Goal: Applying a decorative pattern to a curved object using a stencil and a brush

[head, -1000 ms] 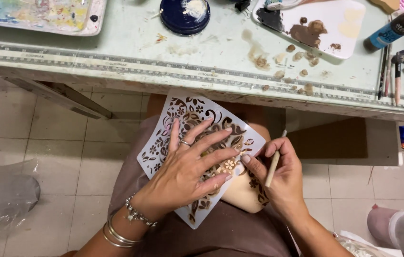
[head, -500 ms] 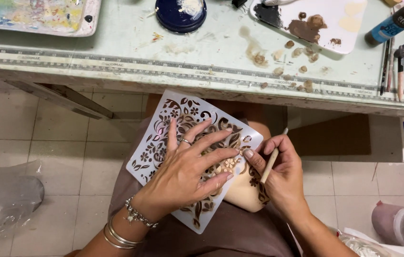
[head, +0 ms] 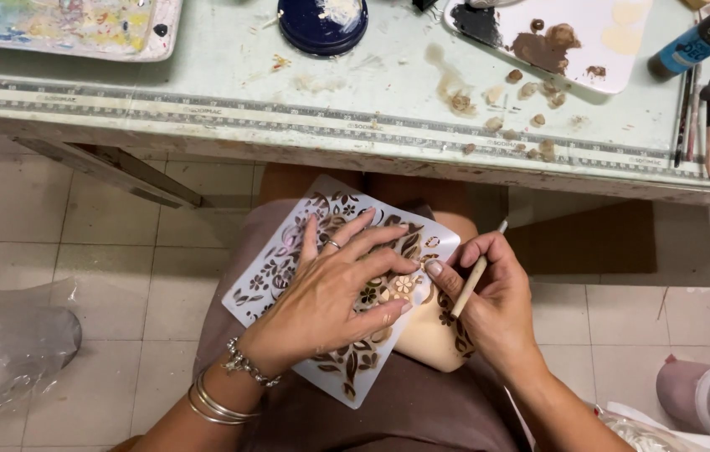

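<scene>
On the person's lap, a white floral stencil (head: 288, 268) lies over a cream-coloured piece (head: 430, 339). Left hand (head: 330, 297), fingers spread, presses the stencil flat, apparently to stop slippage. Right hand (head: 493, 305) pinches a thin brush (head: 476, 272) at the cut-outs. Paint palette (head: 606, 50) sits on the counter (head: 229, 79) above.

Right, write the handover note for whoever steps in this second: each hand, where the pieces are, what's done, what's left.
Left hand: fingers spread, pressing the white floral stencil flat on the cream piece in the lap.
Right hand: grips a thin brush, tip down at the stencil's openings beside the left fingertips.
Table: white palette with brown paint at upper right, dark blue lid at centre.
Done: brown leaf motifs show on the cream piece's right edge.
Left: the stencil is not yet lifted; how much beneath it is painted cannot be seen.
</scene>
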